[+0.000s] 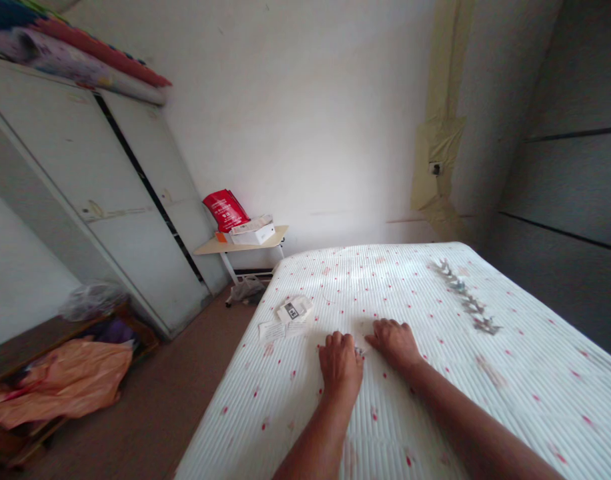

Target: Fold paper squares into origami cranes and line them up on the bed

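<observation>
My left hand [341,363] is low over the quilted bed cover [385,400], its fingers curled downward. At its thumb side a small grey-blue folded piece [359,351] shows, mostly covered by the fingers. Just to the right, my right hand [398,343] is closed with bent fingers, thumb side toward the left hand. Whatever its fingertips hold, if anything, is hidden. Farther right lies a line of several small grey folded pieces [473,307], shaped like paper cranes. Left of the hands are a white packet with a black printed label [294,309] and a printed paper sheet [281,331].
A small table [210,247] by the wall holds a red bag [225,209] and a white box [254,233]. A wardrobe [130,227] stands left, with rolled bedding [85,63] on top. Orange cloth [70,380] lies on a low wooden piece at lower left.
</observation>
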`<state>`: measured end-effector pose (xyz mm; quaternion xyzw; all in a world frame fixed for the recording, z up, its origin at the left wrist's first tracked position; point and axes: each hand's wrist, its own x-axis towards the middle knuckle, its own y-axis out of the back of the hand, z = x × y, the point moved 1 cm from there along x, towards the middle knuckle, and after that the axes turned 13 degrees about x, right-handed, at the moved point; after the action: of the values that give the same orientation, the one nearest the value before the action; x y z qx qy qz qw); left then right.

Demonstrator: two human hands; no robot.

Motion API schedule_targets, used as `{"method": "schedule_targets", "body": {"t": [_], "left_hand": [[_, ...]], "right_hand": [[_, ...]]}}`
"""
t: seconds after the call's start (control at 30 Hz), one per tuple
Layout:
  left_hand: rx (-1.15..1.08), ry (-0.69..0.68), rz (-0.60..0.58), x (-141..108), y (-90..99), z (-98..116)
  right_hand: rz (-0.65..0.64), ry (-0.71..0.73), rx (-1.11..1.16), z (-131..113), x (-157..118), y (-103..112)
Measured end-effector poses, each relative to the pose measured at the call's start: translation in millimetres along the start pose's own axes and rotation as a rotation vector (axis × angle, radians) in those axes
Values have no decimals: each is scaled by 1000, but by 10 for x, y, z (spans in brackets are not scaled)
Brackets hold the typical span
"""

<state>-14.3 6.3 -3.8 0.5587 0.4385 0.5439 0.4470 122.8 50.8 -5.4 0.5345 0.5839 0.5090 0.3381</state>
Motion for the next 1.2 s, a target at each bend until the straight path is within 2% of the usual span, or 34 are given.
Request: {"method": "schedule_targets", "body": {"t": [0.27, 0.5, 0.87, 1.2], "left_hand": [[-91, -243, 65, 7, -21, -22], [-37, -441, 124, -2, -39, -83], [-48, -455, 126, -6, -47, -113], [-70, -462, 138, -14, -55, -123]], "right_hand": [[32, -30, 59, 8, 6, 6], [53, -107, 303, 123, 10, 10], [36, -96, 240, 33, -36, 44], [17, -105, 389, 205, 41, 8]]}}
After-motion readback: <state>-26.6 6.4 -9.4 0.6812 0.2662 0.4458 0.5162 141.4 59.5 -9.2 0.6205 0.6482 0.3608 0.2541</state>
